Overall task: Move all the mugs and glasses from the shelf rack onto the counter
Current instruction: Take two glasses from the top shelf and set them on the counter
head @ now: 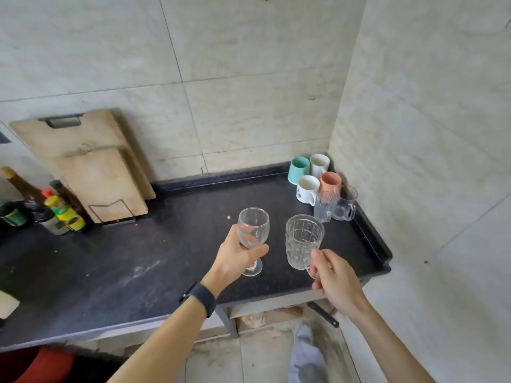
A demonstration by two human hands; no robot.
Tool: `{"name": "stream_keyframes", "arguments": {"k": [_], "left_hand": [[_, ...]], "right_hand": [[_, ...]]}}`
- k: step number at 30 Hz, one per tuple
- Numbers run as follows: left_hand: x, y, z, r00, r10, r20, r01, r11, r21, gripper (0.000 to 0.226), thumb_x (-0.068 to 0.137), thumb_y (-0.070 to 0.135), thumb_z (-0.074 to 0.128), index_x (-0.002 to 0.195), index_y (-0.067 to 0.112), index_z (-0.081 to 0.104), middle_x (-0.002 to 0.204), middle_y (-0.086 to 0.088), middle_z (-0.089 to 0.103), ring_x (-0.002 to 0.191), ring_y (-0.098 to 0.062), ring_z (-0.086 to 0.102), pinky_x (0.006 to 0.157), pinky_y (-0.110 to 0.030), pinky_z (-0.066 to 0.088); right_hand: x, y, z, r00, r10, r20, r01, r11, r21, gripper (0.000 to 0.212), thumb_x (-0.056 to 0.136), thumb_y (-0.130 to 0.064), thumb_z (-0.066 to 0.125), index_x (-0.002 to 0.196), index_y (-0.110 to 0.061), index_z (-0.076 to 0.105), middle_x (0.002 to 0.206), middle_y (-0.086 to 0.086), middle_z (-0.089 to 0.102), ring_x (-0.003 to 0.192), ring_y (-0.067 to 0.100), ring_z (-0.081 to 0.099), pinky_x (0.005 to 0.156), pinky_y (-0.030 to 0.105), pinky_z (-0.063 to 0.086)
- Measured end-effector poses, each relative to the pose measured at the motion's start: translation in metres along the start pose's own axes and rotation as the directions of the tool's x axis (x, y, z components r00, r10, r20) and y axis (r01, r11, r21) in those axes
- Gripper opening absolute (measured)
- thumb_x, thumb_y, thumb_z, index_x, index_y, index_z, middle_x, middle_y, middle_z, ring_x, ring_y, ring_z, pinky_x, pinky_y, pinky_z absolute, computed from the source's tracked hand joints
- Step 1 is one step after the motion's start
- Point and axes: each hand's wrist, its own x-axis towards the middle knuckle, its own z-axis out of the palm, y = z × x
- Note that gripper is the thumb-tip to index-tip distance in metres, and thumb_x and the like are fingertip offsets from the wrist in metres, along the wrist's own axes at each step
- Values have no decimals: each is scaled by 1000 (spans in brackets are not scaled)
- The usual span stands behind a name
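Head: left hand (235,258) grips wine glass (253,228), stem hidden; right hand (334,277) grips mug (302,241).

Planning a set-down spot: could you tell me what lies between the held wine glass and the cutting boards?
In the head view, only bare dark counter lies between the wine glass and cutting boards, apart from one small white speck.

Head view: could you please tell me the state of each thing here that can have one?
Clear stemmed wine glass: upright, empty, gripped by left hand.
Clear patterned glass mug: upright, empty, handle held by right hand.
Two white ceramic mugs: upright, empty, on black counter.
Teal mug and pink mug: standing on counter.
Two small clear glass cups: upright, empty, on counter.
Wooden cutting boards: leaning against wall.
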Motion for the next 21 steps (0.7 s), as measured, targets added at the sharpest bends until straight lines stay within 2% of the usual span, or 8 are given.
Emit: {"name": "stream_keyframes", "arguments": {"k": [4, 7, 11, 15, 18, 21], "left_hand": [[84, 5, 1, 995, -59, -77, 59, 998, 2, 62, 69, 43, 76, 121, 25, 47, 108, 2, 66, 94, -14, 65, 83, -33, 55], [138, 9, 4, 979, -143, -147, 141, 990, -28, 62, 73, 36, 77, 123, 24, 41, 110, 4, 63, 96, -11, 64, 76, -27, 52], [198, 0, 10, 949, -241, -202, 232, 970, -68, 68, 77, 30, 78, 125, 28, 30, 109, 5, 61, 95, -14, 66, 79, -33, 58], [247, -12, 15, 935, -284, -214, 279, 959, -57, 68, 78, 32, 79, 125, 29, 29, 109, 6, 61, 93, -12, 66, 71, -26, 56], [284, -24, 18, 926, -315, -209, 314, 949, -43, 66, 78, 31, 78, 124, 31, 30, 105, 12, 60, 90, -8, 65, 64, -22, 52], [321, -38, 23, 926, -326, -189, 331, 943, -2, 65, 77, 32, 79, 123, 36, 32, 103, 16, 58, 87, -6, 64, 62, -20, 51]], "right_hand": [[102, -1, 6, 997, 2, 76, 0, 1000, -21, 40, 104, -42, 43, 76, -16, 57, 71, -3, 66, 53, 8, 62, 56, 29, 53], [169, -2, 9, 990, 22, 136, -17, 999, -40, 41, 105, -42, 42, 78, -16, 58, 68, -8, 66, 54, 9, 64, 56, 28, 55], [245, 2, 19, 979, 89, 186, -78, 995, -68, 38, 105, -42, 42, 83, -17, 61, 68, -6, 67, 59, 12, 70, 60, 31, 59], [301, 8, 33, 964, 150, 219, -140, 988, -64, 39, 105, -44, 41, 84, -18, 61, 71, -5, 68, 57, 10, 68, 60, 28, 58], [335, 13, 45, 953, 188, 236, -179, 982, -61, 36, 105, -42, 40, 87, -19, 61, 80, -5, 70, 58, 7, 69, 58, 22, 56], [366, 21, 59, 949, 218, 229, -216, 976, -34, 31, 106, -37, 41, 91, -21, 62, 90, -4, 73, 61, 7, 70, 59, 22, 56]]}}
